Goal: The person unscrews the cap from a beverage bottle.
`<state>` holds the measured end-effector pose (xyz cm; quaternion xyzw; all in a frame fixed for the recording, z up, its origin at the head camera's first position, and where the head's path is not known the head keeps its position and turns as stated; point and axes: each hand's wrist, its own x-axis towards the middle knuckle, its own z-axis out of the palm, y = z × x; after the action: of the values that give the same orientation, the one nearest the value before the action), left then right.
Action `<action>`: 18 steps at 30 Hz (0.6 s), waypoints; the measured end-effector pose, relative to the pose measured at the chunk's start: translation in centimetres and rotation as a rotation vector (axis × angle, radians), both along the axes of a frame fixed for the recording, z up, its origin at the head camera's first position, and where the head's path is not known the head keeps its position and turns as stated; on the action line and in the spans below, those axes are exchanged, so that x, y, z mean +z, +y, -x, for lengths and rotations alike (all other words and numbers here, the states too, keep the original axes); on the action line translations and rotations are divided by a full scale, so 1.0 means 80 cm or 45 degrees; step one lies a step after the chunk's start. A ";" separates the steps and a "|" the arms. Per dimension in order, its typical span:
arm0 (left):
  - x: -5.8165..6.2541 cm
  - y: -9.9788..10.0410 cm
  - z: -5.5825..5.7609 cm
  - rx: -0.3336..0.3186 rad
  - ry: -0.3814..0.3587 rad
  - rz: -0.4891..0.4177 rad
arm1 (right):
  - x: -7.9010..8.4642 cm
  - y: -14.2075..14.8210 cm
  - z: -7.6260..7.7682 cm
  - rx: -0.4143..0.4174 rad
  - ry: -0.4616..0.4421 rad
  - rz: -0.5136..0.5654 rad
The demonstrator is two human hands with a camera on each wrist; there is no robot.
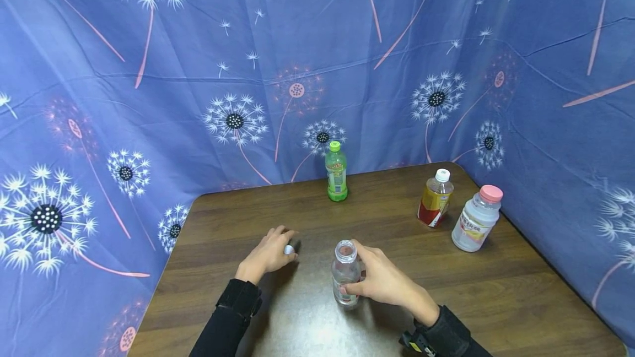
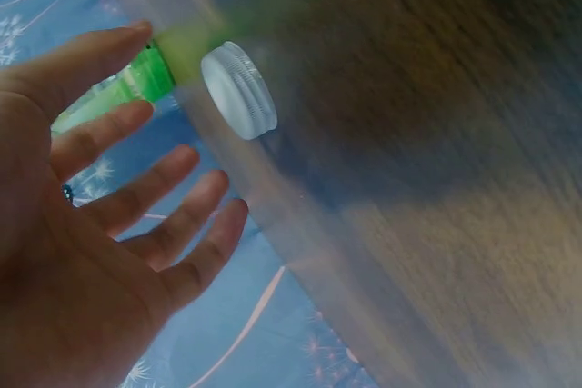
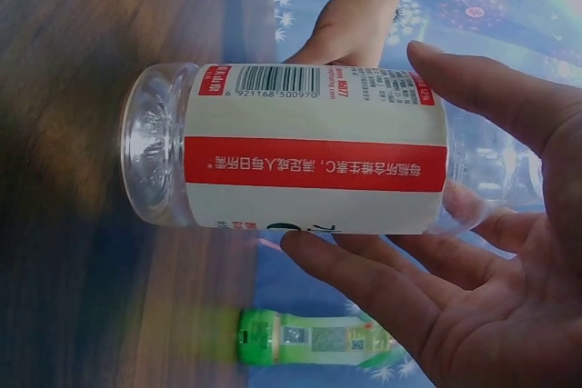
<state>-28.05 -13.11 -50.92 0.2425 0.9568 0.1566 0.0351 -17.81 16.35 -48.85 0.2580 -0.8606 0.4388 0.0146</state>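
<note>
In the head view my right hand [image 1: 384, 277] holds a clear plastic bottle [image 1: 345, 277] round its side. The bottle is upright and its mouth has no cap. Its label [image 3: 314, 161], white with a red band and a barcode, shows in the right wrist view, where thumb and fingers lie on opposite sides of the bottle. Left of the bottle, my left hand [image 1: 270, 253] is low over the table beside a white screw cap [image 2: 238, 90]. In the left wrist view its fingers are spread and apart from the cap.
A green bottle [image 1: 337, 172] stands near the table's back edge. On the right are a bottle with a white cap and yellow-red label [image 1: 435, 200] and a white jar with a pink lid [image 1: 476, 219]. Blue dandelion-print cloth [image 1: 297, 43] hangs behind the wooden table [image 1: 208, 225].
</note>
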 end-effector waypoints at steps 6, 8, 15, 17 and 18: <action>-0.008 -0.005 0.004 0.018 -0.016 0.054 | -0.002 0.000 0.003 0.008 0.005 0.008; -0.011 -0.005 0.005 0.010 -0.033 0.054 | -0.002 0.001 0.004 0.012 -0.008 0.003; -0.019 -0.008 0.004 -0.011 -0.070 0.064 | 0.000 0.002 0.003 -0.015 0.022 -0.050; -0.021 -0.008 0.004 -0.010 -0.073 0.052 | -0.001 0.002 0.002 -0.019 0.020 -0.049; -0.021 -0.008 0.004 -0.010 -0.074 0.044 | -0.002 0.002 0.002 -0.023 0.025 -0.053</action>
<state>-28.36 -13.76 -52.62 0.2408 0.9570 0.1471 0.0676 -17.94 16.48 -48.97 0.2548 -0.8716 0.4183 0.0215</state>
